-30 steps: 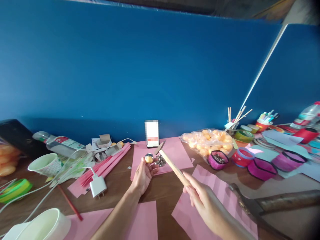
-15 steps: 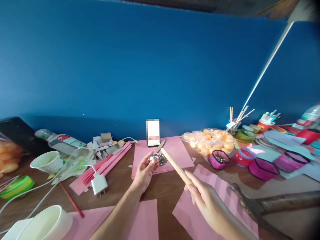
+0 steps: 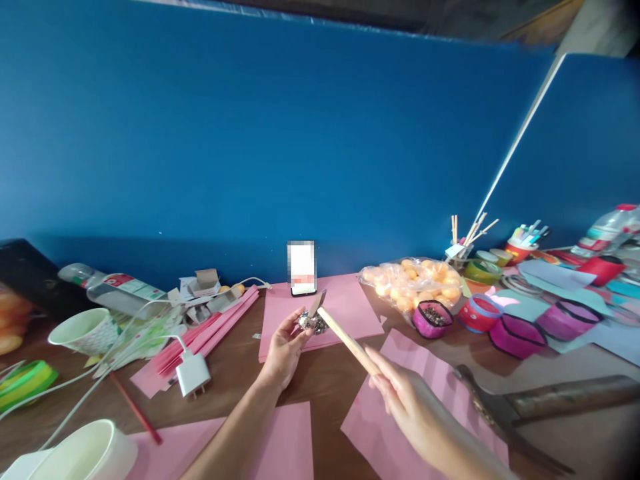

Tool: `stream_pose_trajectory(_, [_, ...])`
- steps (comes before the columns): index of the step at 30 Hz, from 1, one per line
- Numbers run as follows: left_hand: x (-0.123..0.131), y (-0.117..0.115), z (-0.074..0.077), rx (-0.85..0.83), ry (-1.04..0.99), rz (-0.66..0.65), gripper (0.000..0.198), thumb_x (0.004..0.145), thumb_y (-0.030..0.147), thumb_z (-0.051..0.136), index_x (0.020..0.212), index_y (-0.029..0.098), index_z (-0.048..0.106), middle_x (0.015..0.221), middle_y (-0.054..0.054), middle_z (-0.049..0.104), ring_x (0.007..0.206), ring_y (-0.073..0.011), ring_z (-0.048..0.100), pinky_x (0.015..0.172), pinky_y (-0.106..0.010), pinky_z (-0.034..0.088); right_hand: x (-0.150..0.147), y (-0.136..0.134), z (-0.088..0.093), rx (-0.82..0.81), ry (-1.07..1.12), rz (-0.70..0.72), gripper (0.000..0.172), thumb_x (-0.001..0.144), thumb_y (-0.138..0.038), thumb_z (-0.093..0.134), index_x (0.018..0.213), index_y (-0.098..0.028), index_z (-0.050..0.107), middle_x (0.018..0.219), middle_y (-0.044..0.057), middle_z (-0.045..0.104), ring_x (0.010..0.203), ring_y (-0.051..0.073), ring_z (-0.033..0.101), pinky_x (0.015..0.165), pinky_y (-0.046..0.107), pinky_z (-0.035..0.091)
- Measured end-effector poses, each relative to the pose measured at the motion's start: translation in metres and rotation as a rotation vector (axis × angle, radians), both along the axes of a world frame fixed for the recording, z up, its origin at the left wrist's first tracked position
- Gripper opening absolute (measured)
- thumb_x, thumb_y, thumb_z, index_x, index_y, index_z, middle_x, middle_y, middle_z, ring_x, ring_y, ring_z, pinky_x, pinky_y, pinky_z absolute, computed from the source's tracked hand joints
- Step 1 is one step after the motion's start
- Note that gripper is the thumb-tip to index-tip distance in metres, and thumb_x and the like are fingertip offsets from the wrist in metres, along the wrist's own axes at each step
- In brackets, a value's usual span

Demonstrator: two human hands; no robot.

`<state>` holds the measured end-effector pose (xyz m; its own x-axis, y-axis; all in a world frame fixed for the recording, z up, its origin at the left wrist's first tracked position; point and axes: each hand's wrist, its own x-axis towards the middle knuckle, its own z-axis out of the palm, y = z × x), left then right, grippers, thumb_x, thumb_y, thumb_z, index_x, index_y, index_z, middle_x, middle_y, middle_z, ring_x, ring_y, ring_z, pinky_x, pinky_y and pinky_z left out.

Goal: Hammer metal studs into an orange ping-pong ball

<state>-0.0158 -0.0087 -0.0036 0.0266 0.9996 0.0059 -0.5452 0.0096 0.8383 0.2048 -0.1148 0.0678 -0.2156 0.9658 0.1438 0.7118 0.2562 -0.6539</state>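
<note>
My left hand [image 3: 281, 350] pinches a small ball studded with shiny silver pins [image 3: 303, 321] over a pink sheet [image 3: 350, 307]. A small heap of silver pins [image 3: 319, 326] lies right beside it on that sheet. My right hand [image 3: 400, 393] is closed round the wooden handle of a small hammer [image 3: 345, 337]. The hammer's metal head [image 3: 317, 303] hovers just above the ball and the pins.
A phone [image 3: 302, 268] leans on the blue wall. A bag of orange balls [image 3: 415, 283], pink and red round containers [image 3: 433, 318] and paper clutter fill the right. A large hammer [image 3: 525, 407] lies at right. Paper cups [image 3: 85, 330], a white charger [image 3: 193, 375], pink strips and a bottle sit left.
My left hand turned the ball from its orange side to its silver studded side and lowered it slightly toward the pin heap. The hammer head dipped closer to it.
</note>
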Motion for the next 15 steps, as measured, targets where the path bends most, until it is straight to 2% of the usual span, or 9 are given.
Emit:
stream_pose_trajectory(3, [0.0, 0.0, 0.001, -0.009, -0.035, -0.012, 0.051, 0.065, 0.014, 0.07, 0.113, 0.022, 0.055, 0.102, -0.004, 0.064, 0.092, -0.0135, 0.06, 0.09, -0.028, 0.042, 0.0, 0.001, 0.0, 0.004, 0.022, -0.005, 0.04, 0.091, -0.027, 0.031, 0.129, -0.019, 0.041, 0.082, 0.007, 0.066, 0.057, 0.014, 0.06, 0.061, 0.026, 0.052])
stream_pose_trajectory(8, [0.001, -0.005, 0.007, -0.009, -0.076, -0.076, 0.038, 0.071, 0.02, 0.066, 0.108, 0.018, 0.057, 0.099, -0.007, 0.064, 0.093, -0.017, 0.061, 0.088, -0.031, 0.044, 0.0, 0.003, 0.0, -0.02, 0.039, 0.001, 0.041, 0.092, -0.029, 0.031, 0.129, -0.018, 0.041, 0.078, 0.006, 0.065, 0.053, 0.014, 0.059, 0.053, 0.024, 0.05])
stream_pose_trajectory(15, [0.001, -0.004, 0.01, -0.027, -0.121, -0.05, 0.032, 0.073, 0.021, 0.065, 0.104, 0.018, 0.057, 0.098, -0.007, 0.066, 0.089, -0.0157, 0.063, 0.085, -0.029, 0.046, -0.003, -0.001, -0.002, 0.015, 0.076, -0.013, 0.04, 0.091, -0.026, 0.032, 0.129, -0.019, 0.042, 0.078, 0.006, 0.065, 0.053, 0.013, 0.058, 0.057, 0.023, 0.051])
